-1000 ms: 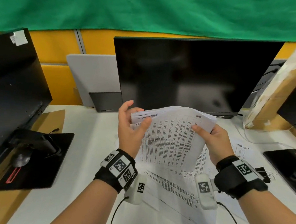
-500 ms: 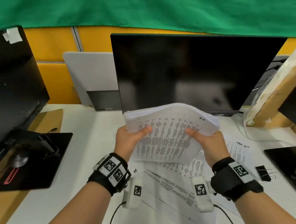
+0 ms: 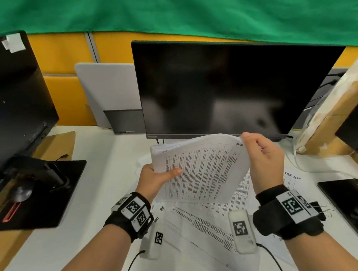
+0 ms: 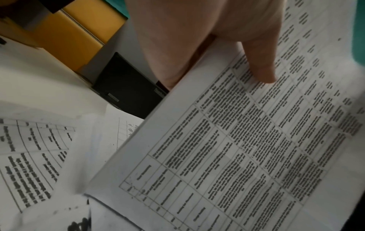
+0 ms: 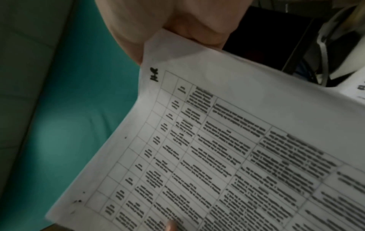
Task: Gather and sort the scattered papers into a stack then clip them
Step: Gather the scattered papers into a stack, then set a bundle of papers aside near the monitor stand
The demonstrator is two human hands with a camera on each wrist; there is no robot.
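Note:
A bundle of printed papers [image 3: 199,167] is held up above the white desk, in front of the middle monitor. My left hand [image 3: 155,177] grips its left edge, thumb on the printed top sheet [image 4: 247,132]. My right hand [image 3: 261,157] pinches the far right corner of the top sheet [image 5: 227,140], close to a handwritten mark. More printed sheets [image 3: 200,224] lie scattered on the desk below my hands. A black binder clip [image 3: 316,207] lies on the desk just right of my right wrist, partly hidden by the wristband.
A dark monitor [image 3: 233,86] stands right behind the papers. Another monitor [image 3: 10,97] with its black base [image 3: 41,192] is at the left. A cardboard box [image 3: 336,113] leans at the right, with a black base [image 3: 350,204] below it. Cables run from both wrist cameras.
My right hand has slid from the bundle's right side up to the top sheet's far corner. The left hand has lowered slightly and keeps its grip on the left edge.

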